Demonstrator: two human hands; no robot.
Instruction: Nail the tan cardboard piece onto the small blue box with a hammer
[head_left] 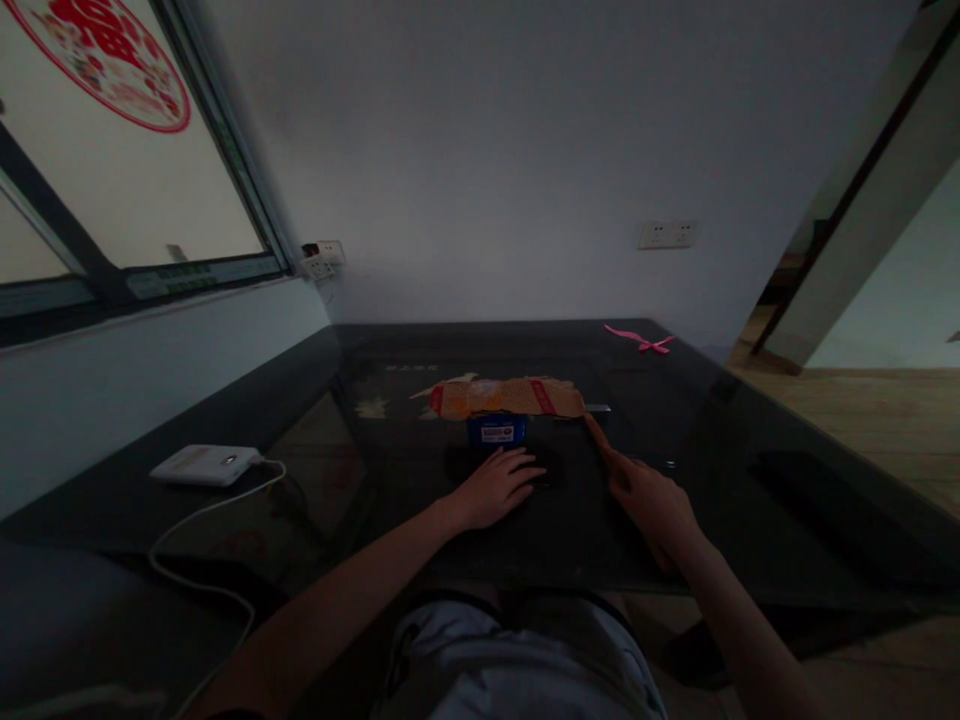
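A torn piece of brown cardboard [510,397] with red and orange print rests on top of a small blue box [496,431] with a white label. My left hand [499,487] lies palm down in front of the blue box, fingers spread and holding nothing. My right hand [651,500] is at the right, its index finger stretched forward to the cardboard's right end, seemingly touching it. Its other fingers are mostly hidden. A flat silvery strip [599,407] sticks out past the cardboard's right end; the rest of it is hidden.
A white power bank [206,465] with a white cable lies at the left on the dark glossy table [420,345]. A pink ribbon [643,341] lies at the far right. Two small shiny bits [670,463] sit beside my right hand. A wall stands behind the table.
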